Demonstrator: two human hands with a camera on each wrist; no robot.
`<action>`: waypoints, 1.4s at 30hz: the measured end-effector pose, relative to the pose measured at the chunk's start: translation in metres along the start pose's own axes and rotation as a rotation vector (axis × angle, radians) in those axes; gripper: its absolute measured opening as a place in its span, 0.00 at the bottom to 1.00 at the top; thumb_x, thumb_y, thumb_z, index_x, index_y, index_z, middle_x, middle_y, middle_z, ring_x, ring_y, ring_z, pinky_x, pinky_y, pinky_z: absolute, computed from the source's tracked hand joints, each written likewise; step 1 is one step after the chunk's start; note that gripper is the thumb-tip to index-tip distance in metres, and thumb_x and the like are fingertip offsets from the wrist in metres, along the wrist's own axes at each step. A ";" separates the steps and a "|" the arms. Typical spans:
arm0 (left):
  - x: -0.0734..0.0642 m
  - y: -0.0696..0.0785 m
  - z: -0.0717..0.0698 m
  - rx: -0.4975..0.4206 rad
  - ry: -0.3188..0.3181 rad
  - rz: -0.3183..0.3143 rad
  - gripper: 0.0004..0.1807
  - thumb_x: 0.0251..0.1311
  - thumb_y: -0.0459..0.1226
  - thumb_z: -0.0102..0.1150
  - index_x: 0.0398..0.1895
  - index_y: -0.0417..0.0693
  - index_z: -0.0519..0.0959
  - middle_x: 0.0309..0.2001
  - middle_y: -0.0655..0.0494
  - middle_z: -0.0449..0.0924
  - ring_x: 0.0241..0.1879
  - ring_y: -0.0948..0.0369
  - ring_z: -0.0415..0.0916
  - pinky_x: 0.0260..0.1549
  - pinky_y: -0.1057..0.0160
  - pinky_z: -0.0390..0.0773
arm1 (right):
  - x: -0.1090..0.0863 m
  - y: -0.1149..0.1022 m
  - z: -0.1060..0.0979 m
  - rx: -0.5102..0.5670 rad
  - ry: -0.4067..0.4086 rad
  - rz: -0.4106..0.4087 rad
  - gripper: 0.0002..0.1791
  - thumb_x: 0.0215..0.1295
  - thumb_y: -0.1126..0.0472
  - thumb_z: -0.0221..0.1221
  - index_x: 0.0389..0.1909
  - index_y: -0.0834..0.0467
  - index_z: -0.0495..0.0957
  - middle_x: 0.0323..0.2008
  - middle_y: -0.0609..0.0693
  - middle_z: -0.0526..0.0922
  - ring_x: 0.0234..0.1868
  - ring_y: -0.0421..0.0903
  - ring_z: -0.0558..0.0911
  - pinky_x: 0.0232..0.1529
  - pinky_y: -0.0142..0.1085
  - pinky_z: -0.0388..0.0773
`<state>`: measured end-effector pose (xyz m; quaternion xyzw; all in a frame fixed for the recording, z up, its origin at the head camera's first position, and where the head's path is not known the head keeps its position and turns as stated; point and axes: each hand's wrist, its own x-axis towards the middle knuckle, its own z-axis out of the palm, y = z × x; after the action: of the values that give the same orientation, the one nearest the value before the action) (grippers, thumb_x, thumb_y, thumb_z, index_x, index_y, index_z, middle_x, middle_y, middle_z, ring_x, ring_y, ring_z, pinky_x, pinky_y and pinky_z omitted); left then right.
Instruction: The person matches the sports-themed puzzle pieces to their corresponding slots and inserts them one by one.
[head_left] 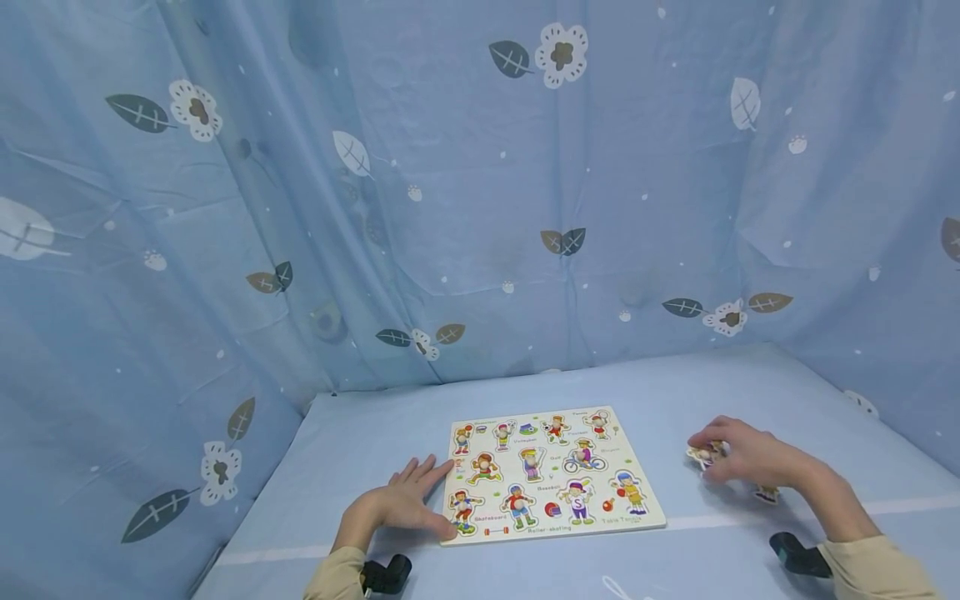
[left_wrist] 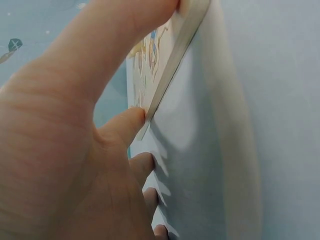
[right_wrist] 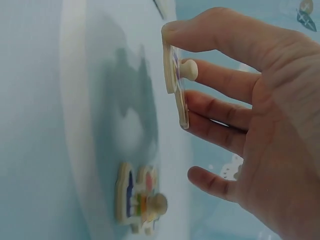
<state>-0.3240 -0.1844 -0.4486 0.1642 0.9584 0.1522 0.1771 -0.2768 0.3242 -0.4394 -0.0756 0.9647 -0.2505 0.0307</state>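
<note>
A wooden knob puzzle board (head_left: 555, 475) with cartoon sports figures lies on the table. My left hand (head_left: 405, 502) is spread along its left side, thumb over the near left corner; in the left wrist view the thumb and index fingertip meet the board's edge (left_wrist: 180, 55). To the right of the board, my right hand (head_left: 757, 454) pinches a puzzle piece (right_wrist: 169, 65) by its edges, thumb on one side and fingers on the other. Its round knob (right_wrist: 189, 70) faces the palm. Below this hand another knobbed puzzle piece (right_wrist: 140, 202) lies on the table, partly covered in the head view.
A light blue cloth (head_left: 390, 417) covers the table. Blue curtains (head_left: 480, 192) with leaf and flower prints hang behind it and at both sides. Black wrist devices (head_left: 799, 557) sit by the cuffs of the beige sleeves (head_left: 877, 567).
</note>
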 end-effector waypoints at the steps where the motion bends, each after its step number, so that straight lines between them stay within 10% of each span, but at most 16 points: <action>1: 0.000 0.000 0.000 -0.001 0.001 -0.001 0.60 0.40 0.62 0.72 0.78 0.58 0.56 0.78 0.47 0.49 0.77 0.41 0.39 0.72 0.34 0.46 | 0.000 -0.002 0.000 -0.004 0.003 -0.002 0.28 0.50 0.54 0.71 0.54 0.59 0.82 0.51 0.57 0.77 0.48 0.54 0.76 0.46 0.58 0.78; 31: 0.004 -0.002 0.000 -0.035 -0.029 -0.005 0.61 0.39 0.65 0.70 0.78 0.60 0.55 0.79 0.46 0.46 0.77 0.40 0.37 0.73 0.36 0.43 | 0.010 -0.062 0.026 -0.044 0.027 -0.187 0.28 0.47 0.51 0.73 0.52 0.52 0.84 0.53 0.53 0.77 0.55 0.58 0.75 0.53 0.67 0.67; 42: 0.005 -0.004 0.001 -0.040 -0.026 -0.001 0.61 0.38 0.67 0.69 0.78 0.60 0.55 0.79 0.45 0.46 0.77 0.39 0.36 0.73 0.36 0.41 | 0.014 -0.073 0.041 -0.052 0.022 -0.246 0.27 0.48 0.50 0.72 0.52 0.51 0.84 0.52 0.49 0.77 0.54 0.53 0.75 0.50 0.52 0.68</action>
<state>-0.3287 -0.1859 -0.4522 0.1621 0.9529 0.1690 0.1928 -0.2774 0.2393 -0.4399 -0.1912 0.9546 -0.2282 -0.0128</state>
